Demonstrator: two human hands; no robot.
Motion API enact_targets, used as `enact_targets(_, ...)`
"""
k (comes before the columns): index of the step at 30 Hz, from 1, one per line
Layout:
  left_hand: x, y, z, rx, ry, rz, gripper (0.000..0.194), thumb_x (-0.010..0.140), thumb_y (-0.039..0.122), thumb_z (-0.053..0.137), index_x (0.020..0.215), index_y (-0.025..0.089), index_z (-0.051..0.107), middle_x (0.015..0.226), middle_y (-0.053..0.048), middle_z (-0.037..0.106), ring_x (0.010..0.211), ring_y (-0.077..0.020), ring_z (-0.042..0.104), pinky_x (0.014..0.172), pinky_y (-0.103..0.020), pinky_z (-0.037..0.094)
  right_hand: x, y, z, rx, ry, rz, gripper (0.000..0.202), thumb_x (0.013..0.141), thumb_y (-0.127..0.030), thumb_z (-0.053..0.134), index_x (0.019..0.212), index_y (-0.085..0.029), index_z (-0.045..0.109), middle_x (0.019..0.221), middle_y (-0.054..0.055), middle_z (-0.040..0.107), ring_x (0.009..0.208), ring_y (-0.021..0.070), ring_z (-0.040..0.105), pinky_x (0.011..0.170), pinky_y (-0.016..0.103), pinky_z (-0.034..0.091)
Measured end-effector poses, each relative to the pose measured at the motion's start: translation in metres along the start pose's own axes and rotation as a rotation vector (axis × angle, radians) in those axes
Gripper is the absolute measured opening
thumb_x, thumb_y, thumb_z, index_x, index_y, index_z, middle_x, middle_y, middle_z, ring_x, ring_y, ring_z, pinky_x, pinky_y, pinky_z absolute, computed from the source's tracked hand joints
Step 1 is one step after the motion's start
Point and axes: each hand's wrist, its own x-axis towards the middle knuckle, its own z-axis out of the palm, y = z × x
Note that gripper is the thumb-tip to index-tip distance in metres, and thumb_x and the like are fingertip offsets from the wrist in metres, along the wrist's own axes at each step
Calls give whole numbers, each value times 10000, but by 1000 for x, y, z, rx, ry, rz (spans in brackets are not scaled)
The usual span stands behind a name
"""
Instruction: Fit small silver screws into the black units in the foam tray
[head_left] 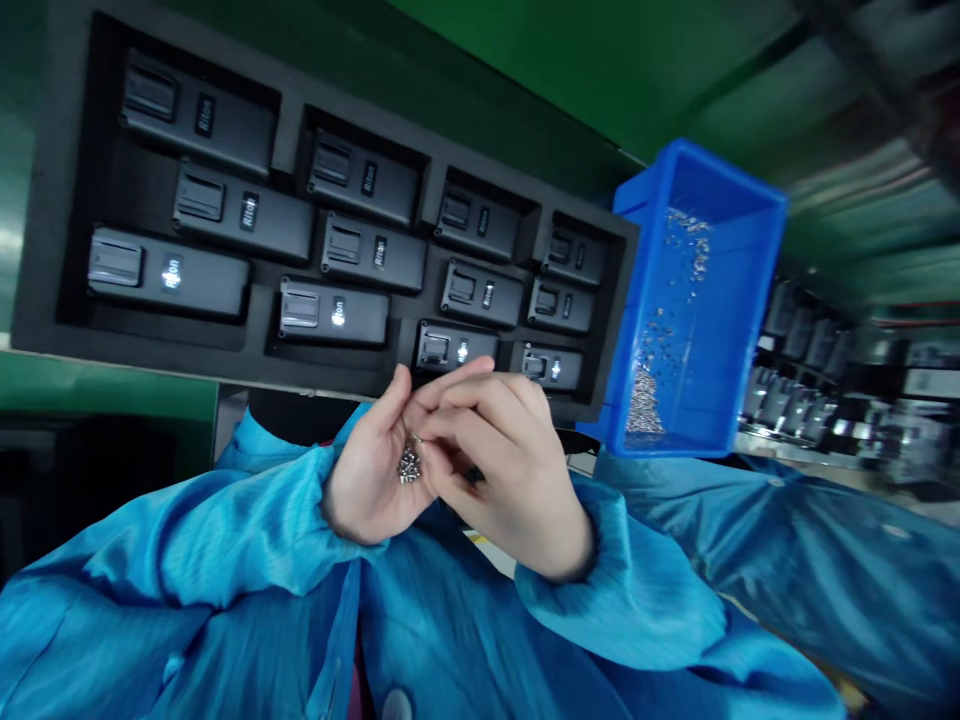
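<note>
My left hand (379,465) is cupped palm up, with a small heap of silvery screws (409,463) in it. Over that palm, my right hand (506,455) bends its fingers down, thumb and fingertips pinched at the heap's edge. A tiny bright bit, apparently a screw, shows at those fingertips; the rest of the pinch is hidden. Just beyond my hands lies a black foam tray (259,355) holding several dark grey battery-like cases (371,252) marked "Riton". My right fingers partly overlap the tray's near edge in the picture.
A blue plastic bin (701,400) stands right of the tray, with a pile of loose screws (645,405) and more scattered along its floor. A co-worker's blue sleeve (795,530) is close on the right. Blurred parts (795,400) sit beyond the bin. The worktop (525,50) is green.
</note>
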Motion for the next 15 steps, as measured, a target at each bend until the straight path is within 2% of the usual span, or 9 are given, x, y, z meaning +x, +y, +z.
enact_targets(4,2,0,-4,-15,-49,16,676,1027,529,174,1522,112,369,1315,-123,660,1221,-200,621,1076,-320,422,4,30,-26,-32,56,47,72,881,-142,591,897,-195,636,917,39,637,873,170,610,746,332,505)
enact_targets(7,2,0,-5,-31,-69,-14,706,1017,557,200,1538,96,326,1404,-134,594,1311,-236,555,1140,-372,358,7,68,-39,-230,117,108,66,895,-153,580,875,-198,624,901,49,626,866,181,627,740,329,515)
enact_targets(11,0,0,-8,-37,-119,-56,710,1019,555,199,1510,72,373,1413,-145,583,1343,-241,525,1157,-378,328,12,110,-34,-531,29,68,135,932,-170,518,879,-201,638,910,77,641,827,201,618,690,325,491)
enact_targets(15,0,0,-12,-48,-153,-66,701,1017,559,222,1457,68,459,1430,-147,566,1357,-248,510,1170,-378,307,17,121,-24,-708,-72,-50,230,976,-184,443,877,-172,650,885,83,644,743,191,571,633,324,433)
